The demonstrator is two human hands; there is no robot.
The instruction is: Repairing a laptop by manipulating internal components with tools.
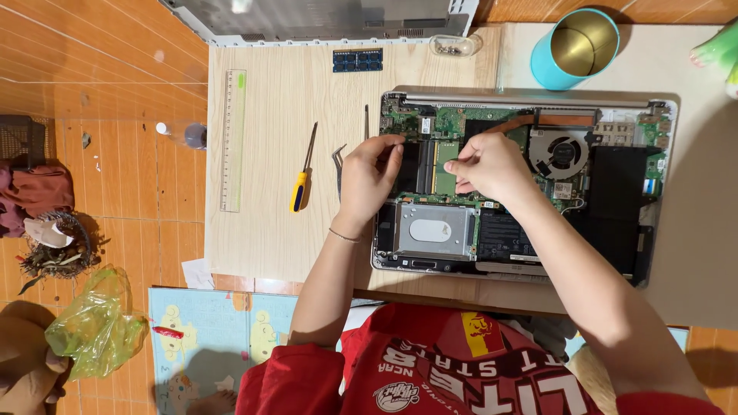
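Head view, looking down. We are working with both hands inside an opened laptop [615,192] that is lying on a pale wooden worktop [269,230], its bottom cover [323,19] set aside at the far edge. Our left hand [369,180] is resting at the left end of the memory module [444,165], fingertips curled and pressed together against the black slot area; whether they are pinching a latch or only pressing, we cannot tell. Our right hand [488,165] is closing thumb and forefinger in a pinch at the module's right edge, partly covering it.

The module is sitting in the board's upper middle, a small green card whose long axis is running away from us, toward the hinge. It is lying between the two grips, touching the right fingertips and just beside the left ones, so neither hand is reaching; the right is marginally the nearer. Below it are lying the silver drive [432,230] and, to the right, the fan [565,151].

On the worktop to our left are lying tweezers [339,165], a yellow-handled screwdriver [303,173] and a clear ruler [233,138]; a spare blue memory stick [357,60] is lying near the far edge, well apart. A teal cup [575,48] is standing beyond the laptop.
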